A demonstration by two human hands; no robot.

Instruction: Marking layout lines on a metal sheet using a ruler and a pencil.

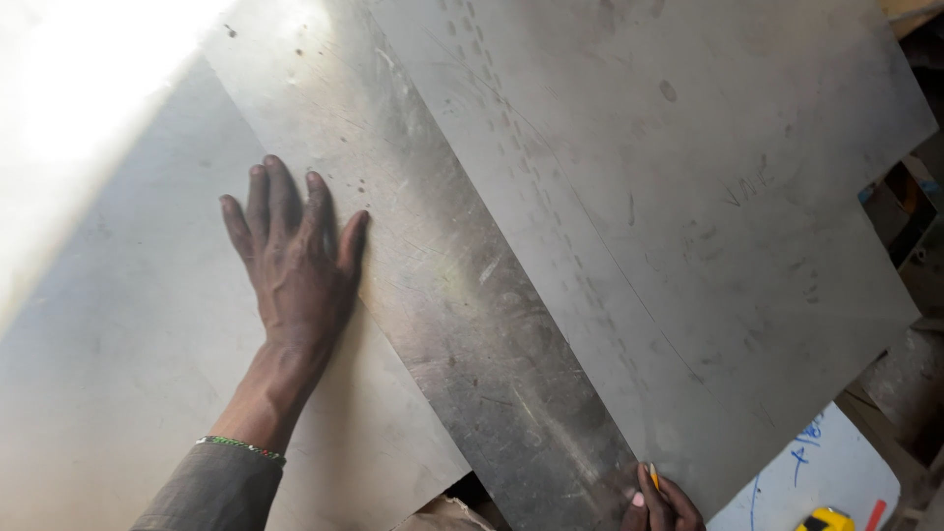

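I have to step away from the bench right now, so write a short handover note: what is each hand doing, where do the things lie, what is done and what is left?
Left hand: flat, fingers spread, pressing on the overlapping metal sheets.
Right hand: at the bottom edge, closed on a yellow pencil, tip at the upper sheet's near edge.
A faint curved line already runs across the upper sheet toward the pencil.
Whether that line is finished cannot be told. No cut shows on the sheets.

1. strong white glare (69,88) washes out the upper left corner.
2. opposite that glare, at lower right, lies a white board with blue scribbles (836,472).
3. dim brown clutter (910,236) sits above the board.
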